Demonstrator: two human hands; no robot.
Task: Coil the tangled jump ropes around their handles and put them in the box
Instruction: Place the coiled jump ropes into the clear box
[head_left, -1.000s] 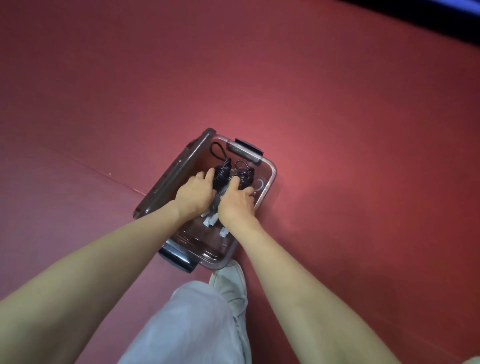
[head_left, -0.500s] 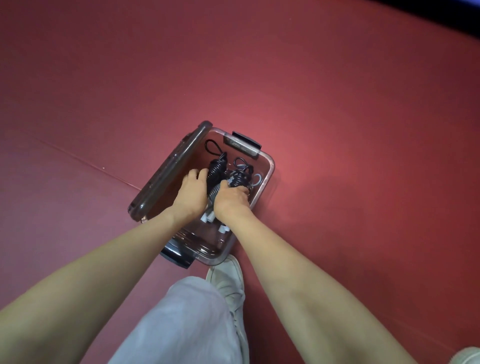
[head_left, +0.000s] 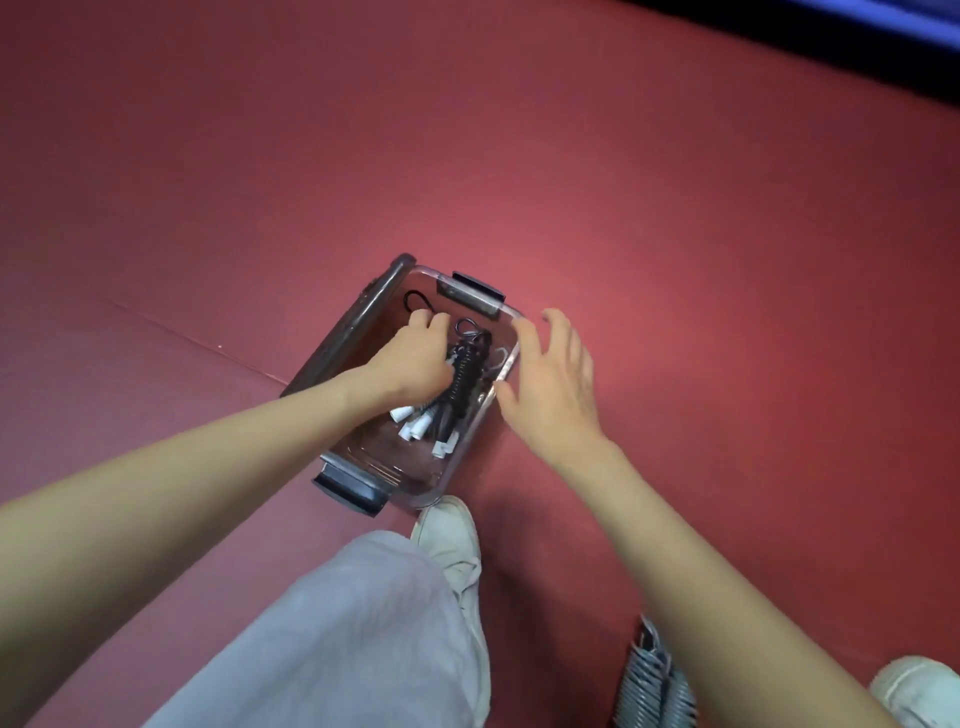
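Note:
A clear plastic box (head_left: 470, 441) with dark latches stands on the red floor. Inside lie coiled black jump ropes (head_left: 467, 371) with white handle ends (head_left: 418, 423). My left hand (head_left: 415, 356) reaches into the box with fingers curled down on the left rope bundle, which it mostly hides. My right hand (head_left: 553, 384) hovers above the box's right rim, fingers spread and holding nothing. Another coiled grey rope bundle (head_left: 654, 686) lies on the floor at the bottom right, behind my right forearm.
The box's lid (head_left: 348, 327) leans upright along its left side. My grey trouser leg (head_left: 337, 639) and white shoe (head_left: 452, 540) are just in front of the box; a second shoe (head_left: 919, 686) is at bottom right. A floor seam (head_left: 197, 340) runs left.
My right hand has let go of the ropes and lifted out to the right of the box, fingers spreading. My left hand stays in the box.

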